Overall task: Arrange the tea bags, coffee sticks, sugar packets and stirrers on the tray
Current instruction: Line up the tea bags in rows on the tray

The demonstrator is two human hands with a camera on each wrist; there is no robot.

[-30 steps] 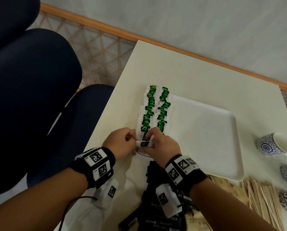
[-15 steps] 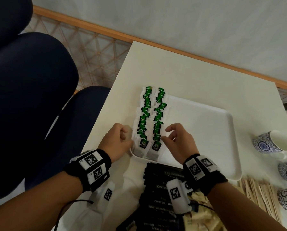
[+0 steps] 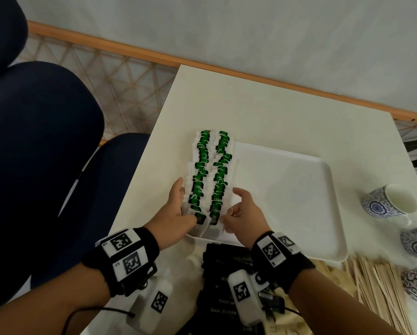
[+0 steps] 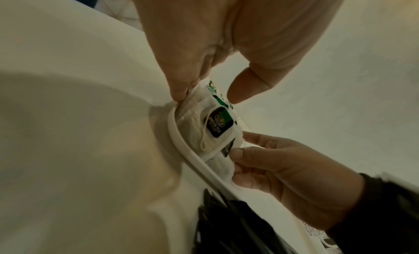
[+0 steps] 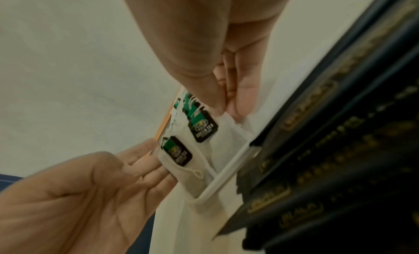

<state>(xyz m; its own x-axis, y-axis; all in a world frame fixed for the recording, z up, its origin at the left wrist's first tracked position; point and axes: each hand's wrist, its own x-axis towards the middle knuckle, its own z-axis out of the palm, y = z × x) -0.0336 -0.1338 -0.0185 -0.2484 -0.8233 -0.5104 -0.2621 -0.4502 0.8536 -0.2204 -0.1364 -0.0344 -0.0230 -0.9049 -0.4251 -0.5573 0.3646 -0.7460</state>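
Tray (image 3: 287, 201) sits on the white bench (image 3: 263, 112), most of it bare. Two overlapping rows of green-tagged tea bags (image 3: 208, 175) run along its left edge, probably leaving room for the other items. Black coffee sticks (image 3: 226, 298) are heaped just short of the tray's near rim; wooden stirrers (image 3: 376, 286) lie fanned at the near right corner. Patterned cups (image 3: 388, 201) stand beside. Your left hand (image 3: 173, 213) lies straight-fingered along the outer row; your right hand (image 3: 243, 213), fingers loosely bent, touches the inner row, gripping nothing, apparently squaring the rows. Your forearms cover part of the stick pile; sugar packets cannot be identified for certain.
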